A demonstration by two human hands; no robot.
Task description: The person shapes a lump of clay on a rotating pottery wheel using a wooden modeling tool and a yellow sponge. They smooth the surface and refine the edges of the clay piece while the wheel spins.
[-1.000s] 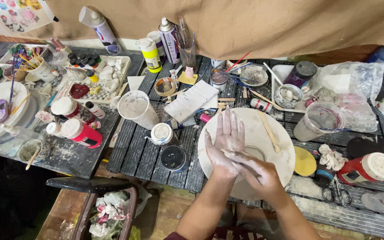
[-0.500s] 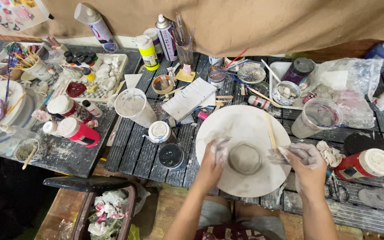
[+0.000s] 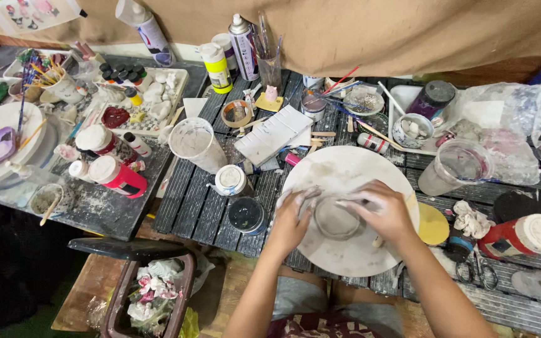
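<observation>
Both hands cup a small grey clay bowl (image 3: 336, 218) at the centre of a round white board (image 3: 345, 250) on the slatted table (image 3: 189, 200): left hand (image 3: 292, 219) and right hand (image 3: 383, 213) curl loosely against its sides, apparently pressing rather than lifting. Just beside the left hand stand a dark-lidded jar (image 3: 247, 215) and a white-capped jar (image 3: 230, 180); a yellow disc (image 3: 433, 224) lies under the right wrist.

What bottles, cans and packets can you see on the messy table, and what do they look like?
Spray can: back centre, tall, white with purple and red label.
Squeeze bottle: beside that can, yellow cap and label.
Spray bottle: back left, white, leaning.
Red canister: left of centre, lying down, white lid.
Red canister: far right, on its side, white lid.
Plastic bag: right, clear, crumpled.
</observation>
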